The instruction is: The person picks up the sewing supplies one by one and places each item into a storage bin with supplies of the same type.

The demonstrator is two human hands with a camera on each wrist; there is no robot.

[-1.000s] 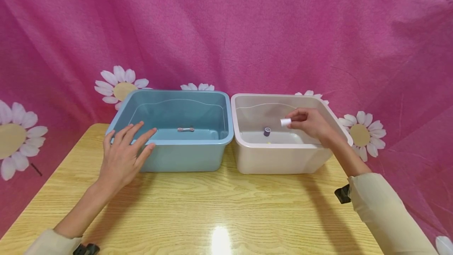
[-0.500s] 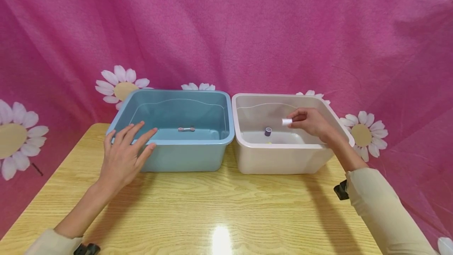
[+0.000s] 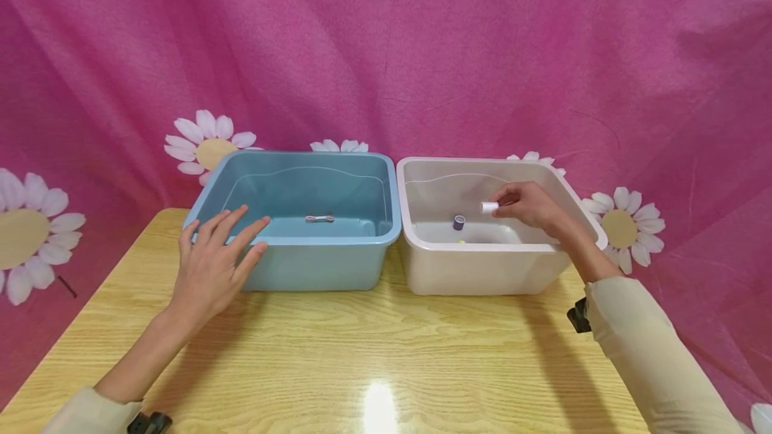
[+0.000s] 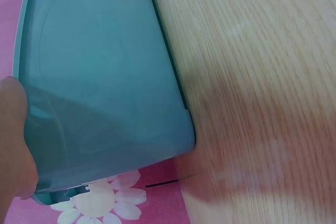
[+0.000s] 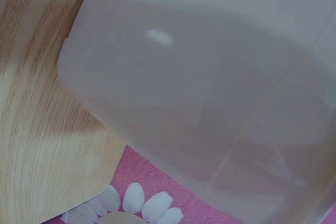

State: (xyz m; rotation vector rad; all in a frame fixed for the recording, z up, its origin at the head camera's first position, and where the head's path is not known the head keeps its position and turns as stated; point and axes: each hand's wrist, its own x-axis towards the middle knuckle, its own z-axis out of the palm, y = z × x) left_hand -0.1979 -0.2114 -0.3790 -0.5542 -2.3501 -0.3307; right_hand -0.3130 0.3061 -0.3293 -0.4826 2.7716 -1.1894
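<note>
Between thumb and fingers, my right hand (image 3: 531, 207) pinches a small white thread spool (image 3: 490, 207) over the inside of the pale pinkish bin (image 3: 476, 272). On that bin's floor lies a dark spool (image 3: 459, 222), with a bit of something yellow (image 3: 462, 242) half hidden by the front wall. Fingers spread, my left hand (image 3: 211, 270) is at the front left rim of the blue bin (image 3: 313, 270). Inside the blue bin rests a small pinkish-white bundle (image 3: 319, 218), maybe wound thread. The right wrist view shows only the pale bin's outer wall (image 5: 173, 87), not the hand.
Both bins stand side by side, close together, on a wooden table (image 3: 326, 360). Behind them hangs a magenta cloth (image 3: 386, 52) printed with white daisies. A bright light reflection (image 3: 379, 407) shows near the table's front.
Hardly anything differs. The whole scene shifts very slightly in the head view; the right hand keeps holding the white spool over the pale bin, and the left hand stays at the blue rim.
</note>
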